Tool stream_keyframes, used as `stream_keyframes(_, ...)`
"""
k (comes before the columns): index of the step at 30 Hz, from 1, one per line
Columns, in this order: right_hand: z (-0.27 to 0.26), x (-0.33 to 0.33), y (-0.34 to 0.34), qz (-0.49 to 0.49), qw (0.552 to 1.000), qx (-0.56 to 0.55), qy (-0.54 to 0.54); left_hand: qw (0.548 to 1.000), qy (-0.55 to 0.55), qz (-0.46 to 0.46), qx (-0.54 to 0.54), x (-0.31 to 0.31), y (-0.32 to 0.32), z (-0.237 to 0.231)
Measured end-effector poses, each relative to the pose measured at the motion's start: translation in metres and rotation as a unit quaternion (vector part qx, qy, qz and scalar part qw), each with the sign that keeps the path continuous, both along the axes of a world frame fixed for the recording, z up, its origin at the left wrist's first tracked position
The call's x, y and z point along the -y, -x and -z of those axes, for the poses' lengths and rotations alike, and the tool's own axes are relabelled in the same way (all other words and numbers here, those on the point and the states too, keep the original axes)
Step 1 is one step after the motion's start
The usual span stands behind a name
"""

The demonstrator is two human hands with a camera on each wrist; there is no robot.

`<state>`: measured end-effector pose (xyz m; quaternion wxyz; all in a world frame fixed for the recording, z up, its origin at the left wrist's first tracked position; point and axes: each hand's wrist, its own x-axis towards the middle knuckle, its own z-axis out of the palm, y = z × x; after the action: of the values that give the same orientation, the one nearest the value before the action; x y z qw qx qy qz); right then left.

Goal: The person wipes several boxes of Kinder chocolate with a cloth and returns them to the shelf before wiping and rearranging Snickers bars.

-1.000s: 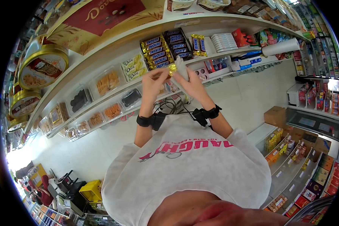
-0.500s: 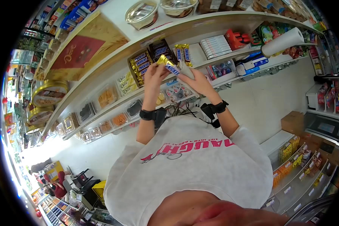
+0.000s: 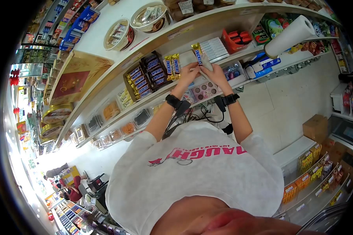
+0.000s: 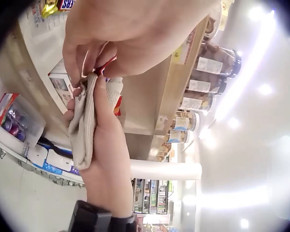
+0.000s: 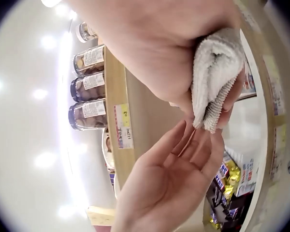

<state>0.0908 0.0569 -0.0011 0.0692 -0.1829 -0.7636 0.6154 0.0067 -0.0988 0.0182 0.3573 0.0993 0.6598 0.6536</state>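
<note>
A yellow-ended Snickers bar (image 3: 196,50) stands up between the two hands in the head view. My left hand (image 3: 189,73) pinches its lower end with the fingertips. Bunched in my right hand (image 3: 216,75) is a folded whitish ribbed cloth (image 5: 217,67), gripped between thumb and fingers right against the bar. In the left wrist view the cloth (image 4: 85,128) hangs along the right palm, and the fingers hide most of the bar. Two more Snickers bars (image 3: 172,66) lie on the shelf just left of the hands.
Further left are a box of gold-ended Snickers (image 3: 139,82) and a dark-wrapped box (image 3: 155,69). Stacked thin white boxes (image 3: 213,50), a red container (image 3: 237,39) and a white roll (image 3: 290,37) lie rightward. An upper shelf edge (image 3: 176,33) overhangs this shelf.
Both hands have shifted right along the shelf, from before the Snickers boxes to past the loose bars. The held bar has turned from slanting to nearly upright. The head view has swung too.
</note>
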Motion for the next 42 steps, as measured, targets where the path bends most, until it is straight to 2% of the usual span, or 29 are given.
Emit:
stream_keyframes(2,0.025,-0.013,0.012,0.021,0.999,-0.019,-0.040,1.000,0.017,0.008,-0.009,-0.015,-0.002,-0.002)
stream_keyframes(5,0.017,-0.017,0.018,0.072,0.984,0.033,-0.162,1.000,0.001,0.006,0.002,-0.028,0.005,0.023)
stream_keyframes(8,0.027,-0.023,0.020,0.098,0.977,0.043,-0.185,0.999,-0.018,-0.019,0.030,-0.038,0.009,0.025)
stream_keyframes(11,0.027,-0.025,0.012,0.129,0.983,0.005,-0.132,0.996,-0.054,-0.036,0.058,-0.039,0.009,0.031)
stream_keyframes(14,0.026,-0.035,0.002,0.061,0.989,-0.034,-0.133,0.997,-0.056,-0.035,0.027,-0.039,0.006,0.035)
stream_keyframes(17,0.022,-0.035,-0.004,0.073,0.972,0.019,-0.221,1.000,-0.002,0.004,0.005,-0.022,0.003,0.007)
stream_keyframes(19,0.013,-0.035,-0.009,0.133,0.966,0.013,-0.223,0.998,0.024,0.045,0.024,0.002,0.008,-0.024)
stream_keyframes(23,-0.020,-0.015,-0.003,0.248,0.952,-0.060,-0.172,0.999,-0.005,0.041,0.000,0.060,0.026,-0.047)
stream_keyframes(26,-0.007,0.000,0.016,0.142,0.952,-0.133,-0.236,1.000,0.002,0.012,-0.003,0.106,0.035,-0.059)
stream_keyframes(29,0.028,0.013,0.033,0.045,0.946,-0.105,-0.302,0.999,-0.020,-0.041,0.003,0.153,0.038,-0.065)
stream_keyframes(32,0.030,0.021,0.041,0.066,0.935,-0.059,-0.345,0.996,-0.022,-0.085,0.025,0.201,0.038,-0.067)
stream_keyframes(33,0.001,0.037,0.039,0.101,0.923,-0.098,-0.359,0.994,-0.032,-0.103,0.034,0.216,0.038,-0.068)
stream_keyframes(36,-0.037,0.080,0.053,0.111,0.934,-0.167,-0.296,0.984,-0.085,-0.150,0.039,0.270,0.052,-0.034)
stream_keyframes(37,-0.059,0.107,0.055,0.085,0.947,-0.190,-0.246,0.979,-0.088,-0.184,0.025,0.283,0.052,-0.030)
stream_keyframes(38,-0.086,0.135,0.057,0.025,0.977,-0.066,-0.203,0.976,-0.066,-0.206,0.012,0.294,0.056,-0.024)
stream_keyframes(39,-0.103,0.161,0.059,-0.034,0.985,0.061,-0.157,0.973,-0.043,-0.227,0.001,0.303,0.061,-0.012)
stream_keyframes(41,-0.055,0.208,0.080,-0.125,0.974,-0.151,-0.118,0.968,0.035,-0.243,-0.044,0.314,0.076,0.021)
stream_keyframes(42,-0.069,0.234,0.080,-0.173,0.976,-0.084,-0.098,0.967,0.108,-0.203,-0.106,0.316,0.079,0.023)
